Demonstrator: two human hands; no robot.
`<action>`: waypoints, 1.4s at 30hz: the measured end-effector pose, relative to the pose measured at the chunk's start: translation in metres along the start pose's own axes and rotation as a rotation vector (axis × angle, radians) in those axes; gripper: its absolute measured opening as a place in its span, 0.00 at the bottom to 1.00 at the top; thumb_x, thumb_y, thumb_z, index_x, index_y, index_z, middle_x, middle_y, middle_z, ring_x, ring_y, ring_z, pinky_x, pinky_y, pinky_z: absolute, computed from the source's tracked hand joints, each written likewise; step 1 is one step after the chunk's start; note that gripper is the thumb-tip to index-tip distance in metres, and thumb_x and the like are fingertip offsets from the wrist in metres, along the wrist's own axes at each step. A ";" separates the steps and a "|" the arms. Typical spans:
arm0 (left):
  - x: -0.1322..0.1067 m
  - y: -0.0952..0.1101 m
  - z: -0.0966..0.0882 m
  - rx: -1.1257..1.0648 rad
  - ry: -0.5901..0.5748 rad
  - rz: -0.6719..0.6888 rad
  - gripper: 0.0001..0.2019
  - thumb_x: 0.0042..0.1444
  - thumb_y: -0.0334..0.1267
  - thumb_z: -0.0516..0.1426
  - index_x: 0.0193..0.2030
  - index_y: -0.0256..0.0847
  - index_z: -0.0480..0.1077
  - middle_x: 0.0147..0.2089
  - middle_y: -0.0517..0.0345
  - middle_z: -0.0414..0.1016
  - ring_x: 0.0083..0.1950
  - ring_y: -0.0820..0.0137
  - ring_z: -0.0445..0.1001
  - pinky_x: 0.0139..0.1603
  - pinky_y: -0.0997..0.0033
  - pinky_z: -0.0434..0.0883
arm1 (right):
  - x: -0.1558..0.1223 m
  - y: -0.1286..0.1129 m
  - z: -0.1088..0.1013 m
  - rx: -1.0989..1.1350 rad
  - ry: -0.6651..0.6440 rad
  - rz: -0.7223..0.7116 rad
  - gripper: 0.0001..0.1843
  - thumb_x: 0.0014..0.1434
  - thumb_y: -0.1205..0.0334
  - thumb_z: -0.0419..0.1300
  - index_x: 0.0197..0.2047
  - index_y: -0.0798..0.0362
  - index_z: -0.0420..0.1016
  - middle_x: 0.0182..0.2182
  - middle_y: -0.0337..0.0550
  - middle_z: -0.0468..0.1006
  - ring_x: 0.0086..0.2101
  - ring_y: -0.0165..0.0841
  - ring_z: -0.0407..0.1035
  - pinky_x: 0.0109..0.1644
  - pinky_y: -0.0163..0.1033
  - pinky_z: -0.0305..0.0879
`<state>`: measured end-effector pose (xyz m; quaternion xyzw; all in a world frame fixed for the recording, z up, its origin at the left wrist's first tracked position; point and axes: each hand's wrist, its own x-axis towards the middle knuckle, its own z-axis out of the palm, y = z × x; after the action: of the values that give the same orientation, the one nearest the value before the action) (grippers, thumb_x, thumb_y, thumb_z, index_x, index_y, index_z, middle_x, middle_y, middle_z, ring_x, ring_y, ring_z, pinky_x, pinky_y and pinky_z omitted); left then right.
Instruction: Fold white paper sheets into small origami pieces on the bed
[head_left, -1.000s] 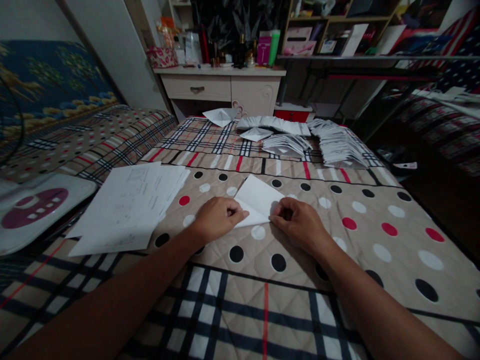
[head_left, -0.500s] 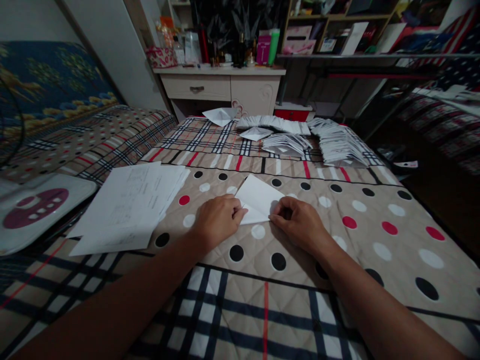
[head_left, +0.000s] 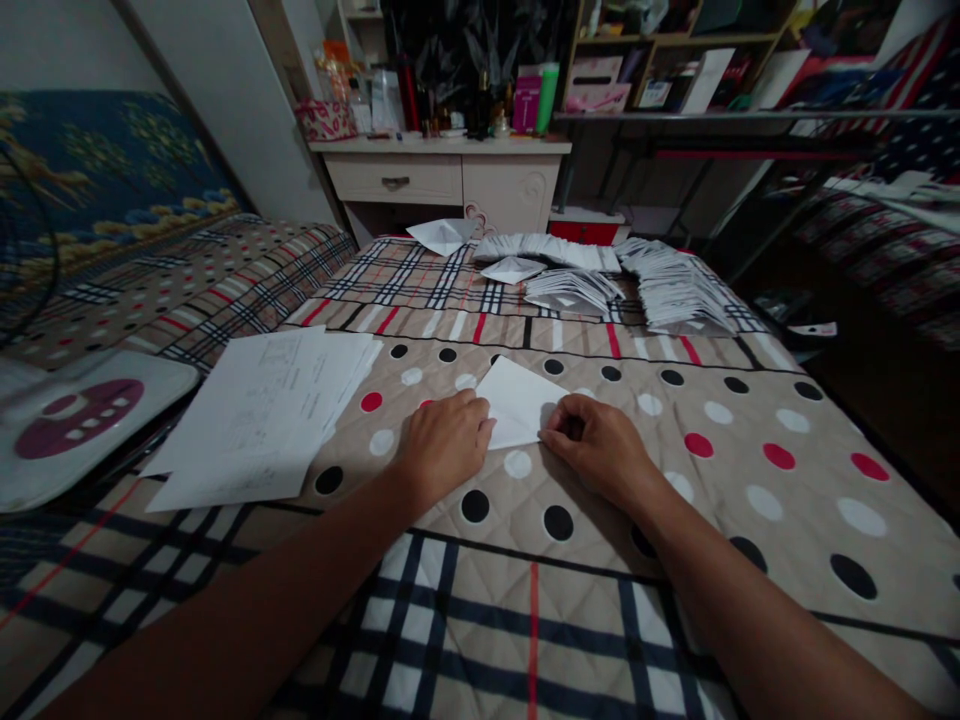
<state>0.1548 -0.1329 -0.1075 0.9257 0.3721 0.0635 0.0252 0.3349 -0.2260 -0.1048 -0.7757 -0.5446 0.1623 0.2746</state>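
Observation:
A folded sheet of white paper (head_left: pixel 521 395) lies on the patterned quilt (head_left: pixel 592 480) between my hands. My left hand (head_left: pixel 450 440) has its fingers curled together over the paper's left edge. At the lower right corner, my right hand (head_left: pixel 592 440) pinches the paper between thumb and fingertips. The crease along the bottom is partly covered by both hands. Further left sits a pile of loose printed sheets (head_left: pixel 255 410), apart from my left hand.
Several folded papers stand in rows at the far end, including a right-hand row (head_left: pixel 679 290) and a front bundle (head_left: pixel 574 288). Separate folded pieces (head_left: pixel 442 235) lie left of them. A white and purple plastic item (head_left: pixel 82 415) is at left. A white cabinet (head_left: pixel 450 185) stands behind.
My left hand has shifted slightly and turned, its fingers now further over the paper's left edge. The right hand keeps its pinch. The view has tilted a little.

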 end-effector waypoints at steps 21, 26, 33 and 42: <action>-0.001 0.006 0.003 -0.105 0.047 0.136 0.09 0.61 0.28 0.51 0.43 0.45 0.68 0.45 0.57 0.73 0.45 0.63 0.73 0.41 0.63 0.68 | -0.006 -0.013 0.012 -0.020 0.224 0.041 0.13 0.55 0.50 0.63 0.33 0.51 0.74 0.29 0.40 0.78 0.28 0.32 0.68 0.32 0.36 0.53; -0.001 0.007 0.003 -0.126 0.047 0.106 0.06 0.63 0.31 0.51 0.42 0.43 0.68 0.44 0.56 0.73 0.45 0.64 0.73 0.42 0.65 0.67 | -0.004 -0.013 0.015 -0.160 0.178 0.005 0.16 0.51 0.47 0.67 0.34 0.50 0.73 0.30 0.40 0.78 0.28 0.33 0.67 0.30 0.36 0.50; 0.002 -0.001 0.002 -0.224 0.001 0.068 0.07 0.62 0.43 0.57 0.41 0.43 0.67 0.44 0.58 0.73 0.46 0.66 0.72 0.42 0.67 0.66 | 0.000 -0.007 0.008 -0.118 0.090 0.033 0.13 0.50 0.56 0.69 0.35 0.50 0.71 0.28 0.36 0.77 0.28 0.32 0.67 0.30 0.35 0.49; -0.002 0.002 -0.001 -0.003 0.138 0.137 0.06 0.66 0.36 0.51 0.43 0.43 0.69 0.45 0.54 0.72 0.47 0.63 0.70 0.43 0.63 0.64 | 0.000 -0.007 0.008 -0.125 0.071 0.027 0.10 0.50 0.58 0.68 0.31 0.50 0.72 0.26 0.36 0.76 0.26 0.31 0.66 0.29 0.35 0.49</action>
<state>0.1545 -0.1352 -0.1065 0.9423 0.3089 0.1294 -0.0033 0.3257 -0.2223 -0.1068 -0.8040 -0.5328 0.1042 0.2427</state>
